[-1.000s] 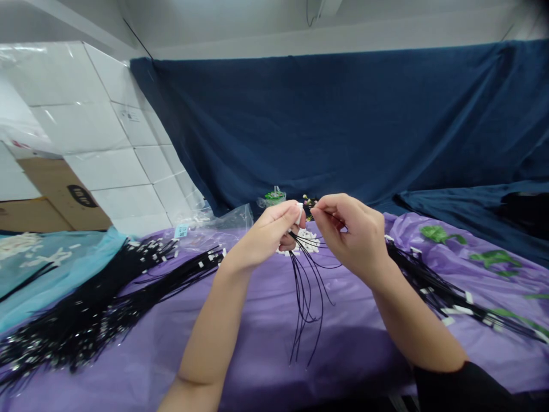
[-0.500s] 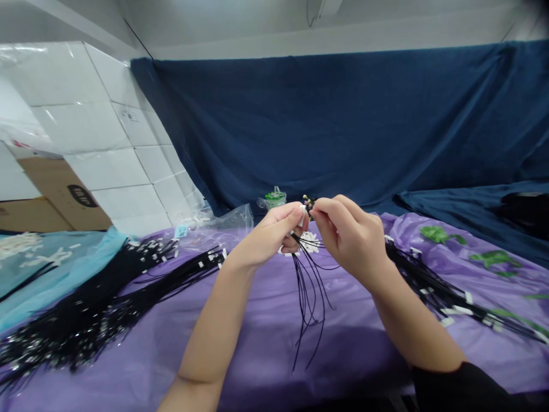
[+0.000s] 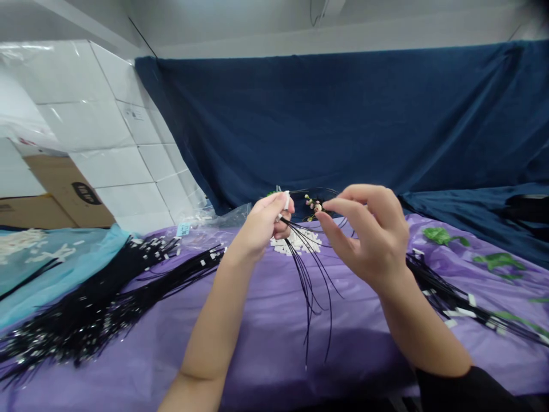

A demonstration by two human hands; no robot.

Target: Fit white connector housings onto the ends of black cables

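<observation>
My left hand (image 3: pixel 271 220) is closed on a small bundle of thin black cords (image 3: pixel 305 274), whose loose ends hang down below it. A white plastic piece (image 3: pixel 287 199) shows between its thumb and forefinger. To the right, my right hand (image 3: pixel 366 229) is raised with thumb and fingers apart and nothing visible between them. One thin black cord arches from the left hand toward the right hand's fingers; I cannot tell whether it touches them. Below and behind the hands lies a heap of small white pieces (image 3: pixel 300 243) on the purple cloth (image 3: pixel 266 332).
Bunches of black cords (image 3: pixel 77 309) with white ends spread across the left side. More cords (image 3: pixel 463 303) lie at right near green leaves (image 3: pixel 495 260). A small flower sprig (image 3: pixel 314 207) stands behind the hands. White boxes (image 3: pixel 115 166) are stacked left; a blue curtain (image 3: pixel 300 126) hangs behind.
My right hand has drawn away to the right from the left hand, and its fingers have spread. The left hand has shifted slightly left, still holding the cords.
</observation>
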